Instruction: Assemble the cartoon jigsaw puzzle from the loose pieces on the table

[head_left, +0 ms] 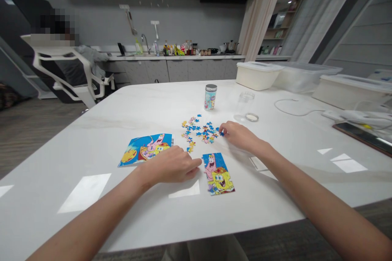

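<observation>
Head view.
Bench [94, 138]: white, glossy.
Joined puzzle section [220, 175]: one, flat, inward from the middle of the bench's near edge. Judged thin card: light, fairly stiff, weak at the seams; best held flat by opposite edges.
Loose pieces [207, 132]: many, beyond the section, toward the far edge. Probably light, apt to slide; take by the rims, sparing the knobs.
Left hand [176, 165]: forefinger extended to the section's left edge, others curled; any pinch cannot be told.
Right hand [237, 133]: fingers bunched together at a blue piece [221, 133], right of the heap; grip unclear.
</observation>
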Available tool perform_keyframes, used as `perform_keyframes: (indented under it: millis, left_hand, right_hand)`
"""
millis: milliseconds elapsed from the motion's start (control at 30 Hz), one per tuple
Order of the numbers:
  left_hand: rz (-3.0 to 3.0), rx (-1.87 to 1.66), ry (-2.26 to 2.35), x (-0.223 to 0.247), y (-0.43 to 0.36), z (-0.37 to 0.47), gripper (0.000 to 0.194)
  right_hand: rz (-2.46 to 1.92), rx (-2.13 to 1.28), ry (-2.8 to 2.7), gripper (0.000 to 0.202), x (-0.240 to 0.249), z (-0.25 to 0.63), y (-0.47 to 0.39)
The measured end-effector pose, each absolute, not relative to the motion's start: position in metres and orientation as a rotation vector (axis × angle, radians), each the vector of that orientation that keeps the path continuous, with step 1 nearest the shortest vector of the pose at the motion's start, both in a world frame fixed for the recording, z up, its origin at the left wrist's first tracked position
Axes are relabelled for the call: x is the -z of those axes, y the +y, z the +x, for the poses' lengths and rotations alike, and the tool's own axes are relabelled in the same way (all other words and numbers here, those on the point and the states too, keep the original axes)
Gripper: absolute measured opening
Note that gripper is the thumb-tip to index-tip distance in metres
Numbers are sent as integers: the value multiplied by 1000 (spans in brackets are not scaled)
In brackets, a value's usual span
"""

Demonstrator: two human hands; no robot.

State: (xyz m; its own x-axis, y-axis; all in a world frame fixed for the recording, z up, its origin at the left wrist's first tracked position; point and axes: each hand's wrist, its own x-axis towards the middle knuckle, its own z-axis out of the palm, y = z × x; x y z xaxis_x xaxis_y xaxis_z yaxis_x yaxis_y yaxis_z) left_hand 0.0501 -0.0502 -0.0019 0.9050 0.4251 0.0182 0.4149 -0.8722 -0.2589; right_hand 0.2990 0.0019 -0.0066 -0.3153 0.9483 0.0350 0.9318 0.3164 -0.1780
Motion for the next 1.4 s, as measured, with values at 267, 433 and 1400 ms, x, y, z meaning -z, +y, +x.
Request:
perform_keyframes:
  millis: [267, 433, 1400]
  left_hand:
    - [-2831, -14, -713, 2, -51, 50, 24]
    - [-2767, -108, -933, 0, -49, 51, 26]
    - [-2745, -120, -1024, 7, -25, 37, 36]
  right_hand:
    - [-1894, -83, -2435, 34, 4, 305, 3]
    - [-2073, -77, -2357, 33, 0, 312, 8]
    - [-1704, -678, -2327, 25, 2, 328, 26]
